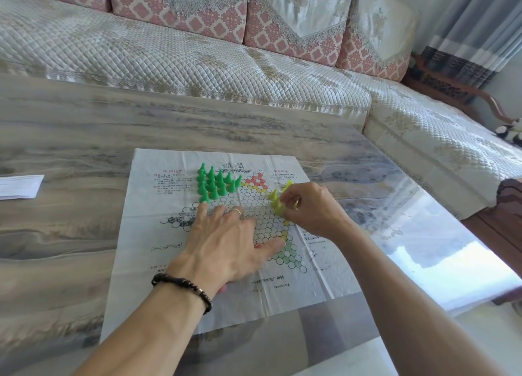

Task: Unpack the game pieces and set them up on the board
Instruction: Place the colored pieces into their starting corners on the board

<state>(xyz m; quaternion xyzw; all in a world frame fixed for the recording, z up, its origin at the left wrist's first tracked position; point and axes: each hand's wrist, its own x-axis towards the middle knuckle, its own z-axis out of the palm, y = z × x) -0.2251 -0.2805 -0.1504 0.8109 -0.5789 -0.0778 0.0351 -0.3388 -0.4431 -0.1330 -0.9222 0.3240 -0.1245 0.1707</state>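
Left hand (pixel 226 234) lies flat with fingers spread on the paper board (pixel 158 206), pinning it to the surface. Right hand (pixel 308 209) pinches yellow pieces (pixel 275 202) at 3 o'clock; green pieces (pixel 214 182) stand at 11 o'clock.

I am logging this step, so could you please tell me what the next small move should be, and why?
Probably the right hand should set the yellow cone piece it pinches onto a circle at the paper board's right point. The green cone pieces already stand grouped, and the flat left hand steadies the sheet.
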